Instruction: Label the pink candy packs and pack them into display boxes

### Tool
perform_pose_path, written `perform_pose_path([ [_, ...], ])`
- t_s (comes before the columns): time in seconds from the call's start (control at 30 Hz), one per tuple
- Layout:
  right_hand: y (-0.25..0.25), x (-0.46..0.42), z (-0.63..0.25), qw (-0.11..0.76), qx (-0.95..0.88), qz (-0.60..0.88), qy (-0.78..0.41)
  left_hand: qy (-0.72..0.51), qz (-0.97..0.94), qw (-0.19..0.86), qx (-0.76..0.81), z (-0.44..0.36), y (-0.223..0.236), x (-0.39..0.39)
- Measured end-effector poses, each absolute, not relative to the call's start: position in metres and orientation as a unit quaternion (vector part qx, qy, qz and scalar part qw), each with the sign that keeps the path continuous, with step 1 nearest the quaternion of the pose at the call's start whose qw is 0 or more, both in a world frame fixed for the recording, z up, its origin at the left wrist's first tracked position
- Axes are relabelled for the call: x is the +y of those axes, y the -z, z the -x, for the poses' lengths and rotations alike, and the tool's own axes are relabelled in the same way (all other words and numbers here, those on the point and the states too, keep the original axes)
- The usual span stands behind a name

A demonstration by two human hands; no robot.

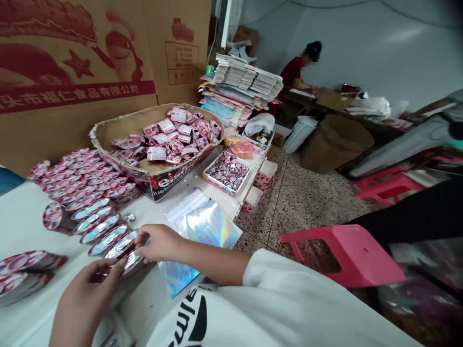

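My left hand and my right hand meet at the near end of a row of shiny packaged pink badges on the white table. Fingertips of both hands touch the nearest packet, pinching it from either side. A stack of holographic foil bags lies just right of my right hand, partly under my forearm. More overlapping rows of badge packets spread behind the near row.
A cardboard tray of pink packets stands behind the rows, a large printed carton behind it. A small box of round badges, stacked paper, a pink stool on the floor. A person works at a far table.
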State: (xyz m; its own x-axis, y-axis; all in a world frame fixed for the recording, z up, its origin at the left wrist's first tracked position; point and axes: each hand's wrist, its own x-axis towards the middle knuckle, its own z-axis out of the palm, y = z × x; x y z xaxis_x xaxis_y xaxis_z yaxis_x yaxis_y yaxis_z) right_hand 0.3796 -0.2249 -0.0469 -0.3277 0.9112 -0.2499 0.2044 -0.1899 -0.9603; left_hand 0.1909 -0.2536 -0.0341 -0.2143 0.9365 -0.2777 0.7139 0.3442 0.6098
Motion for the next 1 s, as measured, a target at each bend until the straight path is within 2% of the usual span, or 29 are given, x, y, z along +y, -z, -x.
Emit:
perform_pose_path([
  [0.13, 0.047, -0.220, -0.380, 0.281, -0.560, 0.473, -0.619, -0.200, -0.514, 0.362, 0.751, -0.182, 0.034, -0.258],
  [0.27, 0.047, -0.216, -0.381, 0.295, -0.647, 0.503, -0.492, -0.158, -0.495, 0.332, 0.787, -0.188, 0.026, -0.261],
  [0.37, 0.051, -0.216, -0.380, 0.327, -0.655, 0.513, -0.447, -0.200, -0.482, 0.328, 0.788, -0.201, 0.026, -0.263],
  [0.43, 0.056, -0.215, -0.377, 0.349, -0.621, 0.520, -0.470, -0.256, -0.486, 0.341, 0.763, -0.207, 0.030, -0.264],
  [0.57, 0.063, -0.213, -0.375, 0.360, -0.504, 0.505, -0.602, -0.311, -0.491, 0.368, 0.725, -0.197, 0.031, -0.266],
  [0.63, 0.063, -0.214, -0.383, 0.390, -0.467, 0.503, -0.614, -0.309, -0.507, 0.305, 0.745, -0.181, 0.023, -0.265],
  [0.73, 0.061, -0.215, -0.411, 0.452, -0.521, 0.535, -0.488, -0.230, -0.533, 0.106, 0.807, -0.151, 0.010, -0.258],
  [0.83, 0.064, -0.215, -0.444, 0.385, -0.670, 0.557, -0.306, -0.100, -0.534, -0.002, 0.839, -0.126, 0.009, -0.240],
  [0.93, 0.076, -0.213, -0.464, 0.253, -0.773, 0.546, -0.202, -0.016, -0.583, -0.013, 0.812, -0.109, 0.017, -0.216],
  [1.0, 0.086, -0.214, -0.468, 0.195, -0.798, 0.546, -0.164, 0.017, -0.618, 0.001, 0.786, -0.100, 0.021, -0.203],
])
